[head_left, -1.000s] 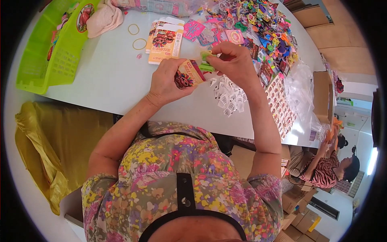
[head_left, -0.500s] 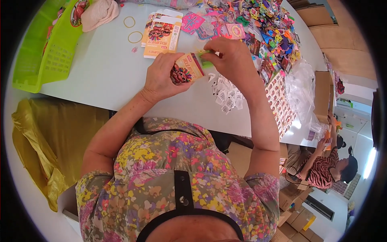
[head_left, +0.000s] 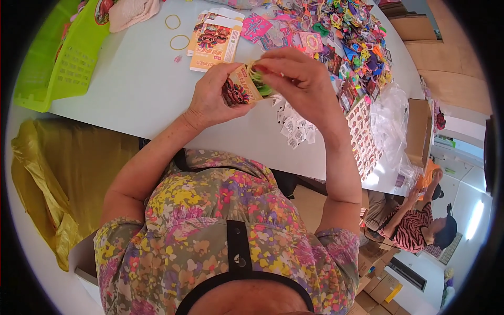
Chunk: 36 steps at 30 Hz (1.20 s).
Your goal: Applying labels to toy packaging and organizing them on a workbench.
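Observation:
My left hand [head_left: 211,98] is closed round a small yellow-orange cardboard box [head_left: 241,89] printed with cartoon figures, its mouth facing right. Bright green material [head_left: 261,88] and pale yellow strands [head_left: 251,67] show at that mouth. My right hand [head_left: 304,84] is at the mouth, its fingers bent and drawn together; what lies between them is hidden. Just beyond my left hand, a few similar flat boxes [head_left: 215,44] overlap on the white table. Small white packets [head_left: 295,126] lie in a heap below my right hand.
A large heap of small colourful trinkets [head_left: 357,37] covers the far right, beside pink cards [head_left: 257,26]. A sticker sheet [head_left: 362,139] and clear plastic bags [head_left: 391,115] lie at right. A green basket [head_left: 73,71] stands left, near two rubber bands [head_left: 179,42]. Another person [head_left: 420,226] sits beyond.
The green material that stuck out from the box, by my right fingers, is now mostly inside its mouth. My right hand has shifted slightly; my left keeps its hold.

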Tool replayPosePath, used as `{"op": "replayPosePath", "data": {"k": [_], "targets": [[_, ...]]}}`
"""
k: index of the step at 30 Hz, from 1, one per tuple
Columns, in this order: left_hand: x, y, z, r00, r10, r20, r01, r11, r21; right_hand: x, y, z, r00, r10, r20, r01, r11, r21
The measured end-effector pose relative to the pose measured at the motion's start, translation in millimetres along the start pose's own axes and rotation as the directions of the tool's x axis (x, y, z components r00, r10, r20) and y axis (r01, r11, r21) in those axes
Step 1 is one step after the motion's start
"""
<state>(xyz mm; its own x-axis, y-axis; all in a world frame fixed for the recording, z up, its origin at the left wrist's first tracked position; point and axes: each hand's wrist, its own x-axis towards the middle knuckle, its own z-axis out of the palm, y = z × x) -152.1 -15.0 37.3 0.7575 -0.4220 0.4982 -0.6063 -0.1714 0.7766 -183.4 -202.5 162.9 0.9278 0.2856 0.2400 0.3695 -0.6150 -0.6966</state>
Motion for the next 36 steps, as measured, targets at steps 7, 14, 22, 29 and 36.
{"op": "replayPosePath", "data": {"k": [7, 14, 22, 29, 36], "targets": [[1, -3, 1, 0.998, -0.005, -0.066, 0.002, 0.999, -0.045, 7, -2, -6, 0.970, 0.161, -0.181, -0.031, 0.825, 0.564], [1, -6, 2, 0.997, -0.017, -0.070, 0.011, 0.997, -0.077, 6, -3, -7, 0.979, 0.164, -0.122, -0.055, 0.786, 0.616], [1, -7, 1, 0.998, -0.025, -0.064, 0.022, 0.999, -0.041, 4, -12, -7, 0.990, 0.001, -0.142, 0.022, 0.987, 0.158], [2, -7, 3, 0.998, -0.026, -0.066, 0.022, 0.998, -0.056, 3, 4, -1, 0.936, -0.120, -0.332, 0.176, 0.974, 0.145], [0, -7, 3, 0.998, -0.055, -0.027, 0.053, 0.996, -0.072, -5, 12, -8, 0.900, 0.221, -0.375, 0.061, 0.788, 0.612]]}}
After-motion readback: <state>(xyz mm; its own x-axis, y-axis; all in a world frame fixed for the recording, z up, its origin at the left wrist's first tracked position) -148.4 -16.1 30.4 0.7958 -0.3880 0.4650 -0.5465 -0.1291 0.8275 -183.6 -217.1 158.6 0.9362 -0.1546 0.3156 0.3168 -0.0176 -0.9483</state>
